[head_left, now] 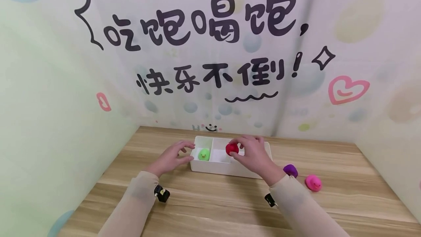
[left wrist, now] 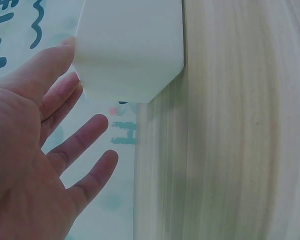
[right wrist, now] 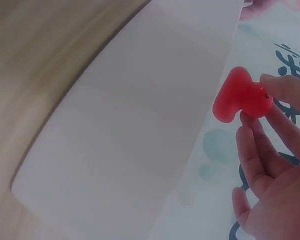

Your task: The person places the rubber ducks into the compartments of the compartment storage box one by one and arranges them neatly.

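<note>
Over the white divided box (head_left: 210, 166), my right hand (head_left: 253, 154) pinches a red toy duck (head_left: 232, 150) between thumb and fingertips. The right wrist view shows this duck (right wrist: 244, 95) above the rim, held at its head. My left hand (head_left: 171, 157) is at the left end of the box, fingers spread. In the left wrist view, its thumb and forefinger reach the rim of the box (left wrist: 130, 45), while the other fingers extend loosely. A green toy duck (head_left: 204, 154) sits in the leftmost compartment. The right hand partly hides the right part of the box.
To the right of the box, a purple toy duck (head_left: 291, 170) lies partly behind the right forearm, and a pink toy duck (head_left: 314, 183) lies farther right on the wooden table (head_left: 204, 204). A printed backdrop (head_left: 197, 54) stands behind the table's far edge.
</note>
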`<state>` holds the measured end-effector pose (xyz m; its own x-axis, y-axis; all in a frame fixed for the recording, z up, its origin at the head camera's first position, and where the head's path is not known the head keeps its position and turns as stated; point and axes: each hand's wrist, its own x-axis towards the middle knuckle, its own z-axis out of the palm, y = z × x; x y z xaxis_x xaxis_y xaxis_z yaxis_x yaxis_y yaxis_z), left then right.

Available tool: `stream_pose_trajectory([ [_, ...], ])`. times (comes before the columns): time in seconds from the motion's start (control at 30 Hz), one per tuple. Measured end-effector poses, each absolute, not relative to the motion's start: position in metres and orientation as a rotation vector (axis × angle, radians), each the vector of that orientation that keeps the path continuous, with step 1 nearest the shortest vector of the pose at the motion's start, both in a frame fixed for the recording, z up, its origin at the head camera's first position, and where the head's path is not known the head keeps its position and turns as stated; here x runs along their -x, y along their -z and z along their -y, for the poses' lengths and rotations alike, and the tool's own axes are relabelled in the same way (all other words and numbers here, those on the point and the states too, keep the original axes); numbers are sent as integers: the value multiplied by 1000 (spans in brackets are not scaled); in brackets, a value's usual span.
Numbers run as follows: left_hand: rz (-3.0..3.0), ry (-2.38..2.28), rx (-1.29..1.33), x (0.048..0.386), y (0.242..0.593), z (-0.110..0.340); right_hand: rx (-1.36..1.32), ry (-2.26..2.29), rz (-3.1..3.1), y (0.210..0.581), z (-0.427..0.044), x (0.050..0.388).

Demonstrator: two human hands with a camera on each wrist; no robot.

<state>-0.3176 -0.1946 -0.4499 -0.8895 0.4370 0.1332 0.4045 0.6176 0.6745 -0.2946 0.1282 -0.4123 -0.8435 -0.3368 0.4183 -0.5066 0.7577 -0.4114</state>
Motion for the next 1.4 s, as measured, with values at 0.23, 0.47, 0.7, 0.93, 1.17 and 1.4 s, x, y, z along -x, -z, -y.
stream_pose_trajectory([
  [0.23, -2771, -1155, -774, 318, 450, 194, -680, -764, 2645, 415, -115, 300],
  [0.47, -2774, -1154, -759, 318, 450, 195, -710, -770, 2644, 423, -108, 307],
  [0.7, -2773, -1159, -761, 319, 449, 196, -738, -767, 2660, 427, -103, 312],
  [0.93, -2761, -1178, -753, 319, 451, 196, -743, -739, 2710, 431, -97, 316],
  [1.17, -2771, -1176, -749, 317, 453, 196, -734, -725, 2755, 434, -94, 320],
  [1.4, -2776, -1178, -729, 317, 453, 197, -747, -655, 2783, 434, -92, 326],
])
